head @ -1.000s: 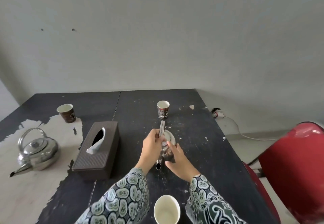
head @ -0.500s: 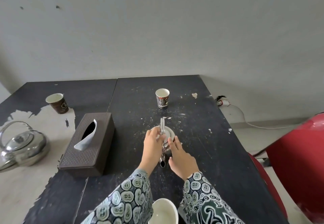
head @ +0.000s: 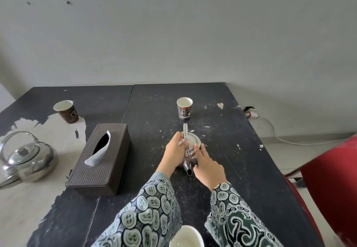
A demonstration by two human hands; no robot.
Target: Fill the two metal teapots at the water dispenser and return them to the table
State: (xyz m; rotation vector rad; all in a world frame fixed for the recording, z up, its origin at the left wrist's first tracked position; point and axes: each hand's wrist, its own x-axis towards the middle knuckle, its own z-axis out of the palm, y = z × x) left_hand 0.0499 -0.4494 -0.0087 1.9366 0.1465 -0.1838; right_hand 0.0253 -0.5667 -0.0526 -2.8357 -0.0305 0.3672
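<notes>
A small metal teapot stands in the middle of the black table, its spout pointing toward me. My left hand grips its upright handle from the left side. On the pot's right side my right hand rests with fingers spread against the body, near the spout. A second, larger metal teapot sits at the table's left edge with its handle up and lid on; neither hand is near it.
A brown tissue box lies between the two teapots. Paper cups stand at the back left, back centre and near front edge. A red chair is at the right. A cable lies on the floor.
Both hands have stayed on the small teapot. My right hand has shifted a little along the pot's side; the view has moved slightly.
</notes>
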